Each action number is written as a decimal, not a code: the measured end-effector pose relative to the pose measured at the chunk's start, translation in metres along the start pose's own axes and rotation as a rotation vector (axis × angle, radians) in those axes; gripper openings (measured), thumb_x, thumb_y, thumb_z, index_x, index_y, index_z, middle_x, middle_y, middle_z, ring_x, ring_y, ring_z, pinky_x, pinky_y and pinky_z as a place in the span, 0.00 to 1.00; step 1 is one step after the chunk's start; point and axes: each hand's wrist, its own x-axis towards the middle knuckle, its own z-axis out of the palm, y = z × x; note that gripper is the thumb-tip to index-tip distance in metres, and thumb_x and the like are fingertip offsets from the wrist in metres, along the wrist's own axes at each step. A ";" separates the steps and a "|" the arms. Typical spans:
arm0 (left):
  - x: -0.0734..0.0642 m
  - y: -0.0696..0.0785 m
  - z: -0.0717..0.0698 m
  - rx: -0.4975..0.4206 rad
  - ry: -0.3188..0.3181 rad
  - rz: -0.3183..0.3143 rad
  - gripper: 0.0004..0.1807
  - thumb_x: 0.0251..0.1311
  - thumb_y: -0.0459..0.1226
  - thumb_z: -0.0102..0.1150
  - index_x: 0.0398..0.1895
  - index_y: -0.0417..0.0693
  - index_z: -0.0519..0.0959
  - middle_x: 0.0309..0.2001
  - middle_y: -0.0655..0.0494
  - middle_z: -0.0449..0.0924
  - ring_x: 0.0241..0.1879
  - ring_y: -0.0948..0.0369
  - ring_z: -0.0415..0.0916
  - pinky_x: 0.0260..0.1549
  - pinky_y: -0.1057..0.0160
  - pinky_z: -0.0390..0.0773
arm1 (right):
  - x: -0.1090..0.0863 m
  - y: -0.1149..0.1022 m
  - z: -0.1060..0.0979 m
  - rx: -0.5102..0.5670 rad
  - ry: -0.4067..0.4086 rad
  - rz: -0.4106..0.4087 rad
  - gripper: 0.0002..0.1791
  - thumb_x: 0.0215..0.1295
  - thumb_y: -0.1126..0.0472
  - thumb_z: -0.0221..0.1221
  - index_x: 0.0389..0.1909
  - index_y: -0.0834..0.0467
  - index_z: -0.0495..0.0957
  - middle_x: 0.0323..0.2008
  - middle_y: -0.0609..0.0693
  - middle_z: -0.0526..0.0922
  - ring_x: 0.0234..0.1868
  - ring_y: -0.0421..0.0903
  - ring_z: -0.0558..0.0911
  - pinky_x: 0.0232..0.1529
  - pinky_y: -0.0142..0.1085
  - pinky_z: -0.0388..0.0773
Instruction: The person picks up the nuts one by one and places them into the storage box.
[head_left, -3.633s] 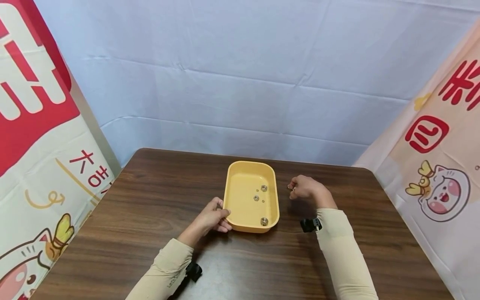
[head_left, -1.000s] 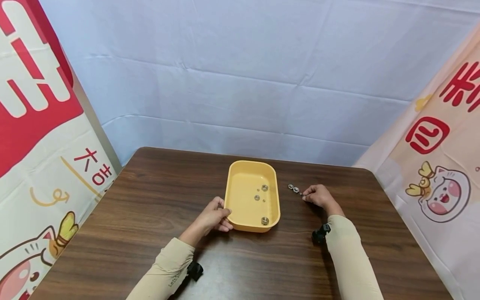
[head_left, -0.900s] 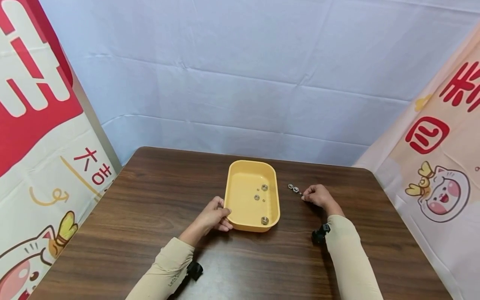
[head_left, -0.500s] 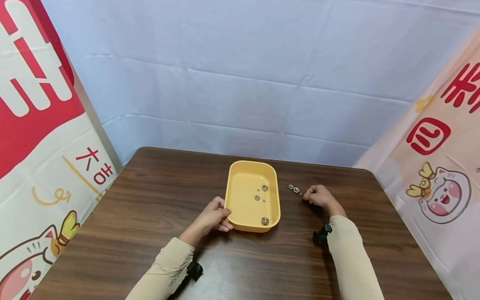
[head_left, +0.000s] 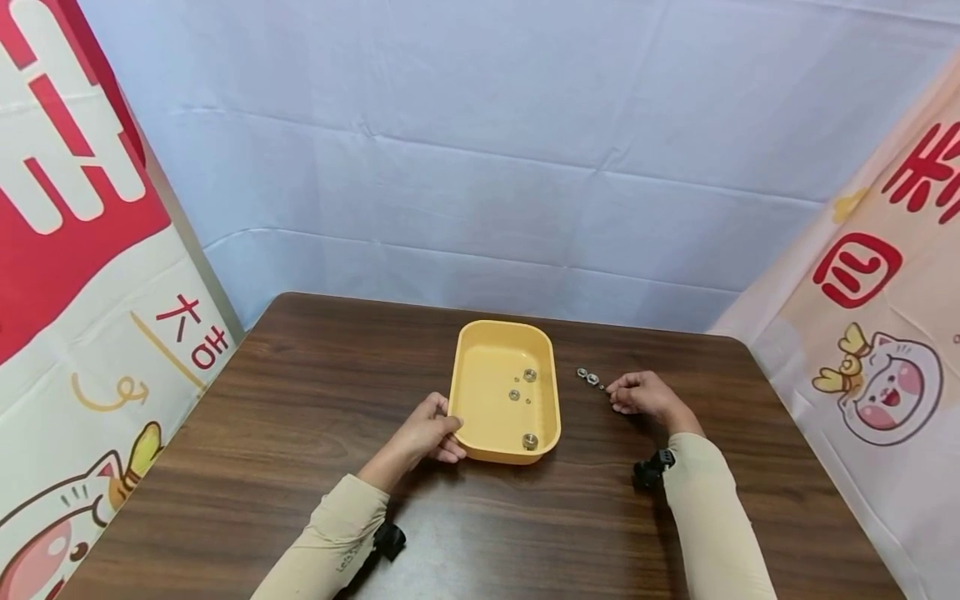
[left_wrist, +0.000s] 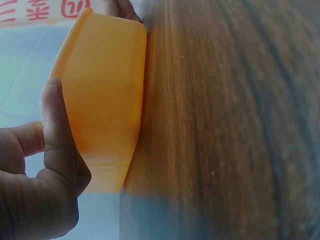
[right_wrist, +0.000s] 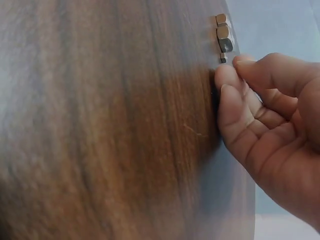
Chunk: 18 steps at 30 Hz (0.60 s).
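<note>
A yellow tray [head_left: 491, 392] stands on the brown table; my left hand [head_left: 429, 433] grips its near left corner, thumb over the rim and fingers beneath. In the left wrist view my left hand's fingers [left_wrist: 52, 120] lie along the tray's outer wall [left_wrist: 107, 90]. Several metal nuts of different sizes lie in the tray's right half, among them a larger nut [head_left: 530, 442]. Right of the tray, a hex nut [head_left: 582, 373], a larger hex nut [head_left: 592, 379] and a small nut [head_left: 602, 387] form a slanting row. My right hand [head_left: 641, 395] has thumb and index tips together beside the small nut; what they hold is hidden.
The wooden table [head_left: 510, 533] ends at a pale blue cloth backdrop [head_left: 480, 167] behind the tray. Printed banners hang at left [head_left: 90, 333] and right [head_left: 877, 333]. A black wrist camera [head_left: 652, 469] sits under the right forearm, another black camera [head_left: 390, 540] under the left.
Since the oldest frame my right hand has moved right and toward me, and the row of nuts now shows on the table. In the last second it shifts slightly right. The left hand keeps its grip.
</note>
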 end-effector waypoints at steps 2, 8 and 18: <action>-0.005 0.006 0.002 0.000 -0.006 0.000 0.10 0.63 0.26 0.44 0.41 0.33 0.55 0.17 0.43 0.73 0.16 0.58 0.77 0.14 0.66 0.79 | 0.000 -0.001 -0.001 0.013 -0.010 -0.001 0.12 0.63 0.74 0.50 0.45 0.79 0.71 0.33 0.58 0.79 0.32 0.47 0.81 0.33 0.37 0.81; -0.015 0.018 0.007 0.000 -0.008 -0.002 0.10 0.63 0.26 0.44 0.41 0.32 0.55 0.17 0.43 0.73 0.16 0.58 0.77 0.15 0.67 0.79 | -0.001 0.000 -0.004 0.034 -0.023 -0.006 0.14 0.61 0.77 0.51 0.46 0.81 0.70 0.33 0.58 0.79 0.33 0.47 0.81 0.35 0.37 0.81; -0.017 0.018 0.008 0.006 -0.005 0.000 0.10 0.63 0.26 0.44 0.41 0.32 0.55 0.17 0.43 0.74 0.16 0.58 0.77 0.15 0.67 0.79 | -0.007 -0.008 -0.001 0.035 -0.004 0.012 0.13 0.58 0.78 0.51 0.45 0.81 0.70 0.31 0.59 0.80 0.30 0.47 0.82 0.33 0.37 0.82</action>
